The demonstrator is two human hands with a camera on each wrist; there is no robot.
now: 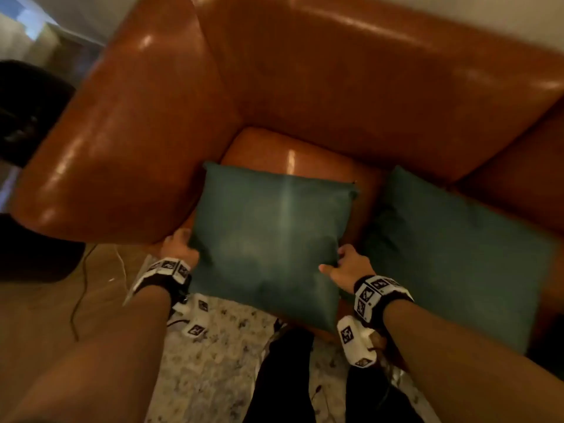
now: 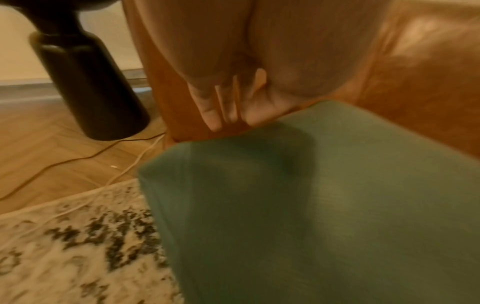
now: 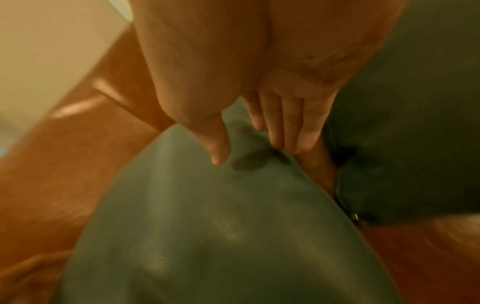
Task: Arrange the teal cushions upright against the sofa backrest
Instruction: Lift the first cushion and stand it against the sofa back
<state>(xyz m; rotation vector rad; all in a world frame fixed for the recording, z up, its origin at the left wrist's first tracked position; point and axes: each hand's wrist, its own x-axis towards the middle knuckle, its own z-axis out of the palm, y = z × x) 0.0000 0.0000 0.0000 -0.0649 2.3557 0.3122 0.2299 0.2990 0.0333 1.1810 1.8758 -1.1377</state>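
Note:
A teal cushion (image 1: 268, 239) lies tilted over the front of the brown leather sofa's seat (image 1: 290, 148), its near corner hanging past the seat edge. My left hand (image 1: 186, 242) grips its left edge and my right hand (image 1: 335, 261) its right edge. In the right wrist view the right hand (image 3: 249, 152) pinches the cushion (image 3: 221, 226), thumb on top and fingers (image 3: 288, 127) behind. In the left wrist view the left hand (image 2: 233, 121) clasps the cushion (image 2: 311, 205). A second teal cushion (image 1: 457, 257) lies flat on the seat to the right. The backrest (image 1: 366, 87) is bare.
The sofa's wide armrest (image 1: 122, 132) rises just left of the held cushion. A black rounded object (image 1: 30, 117) stands on the wood floor at left, with cables (image 1: 82, 285) trailing beside it. A patterned rug (image 1: 213, 361) and my dark-clothed legs (image 1: 283, 377) are below.

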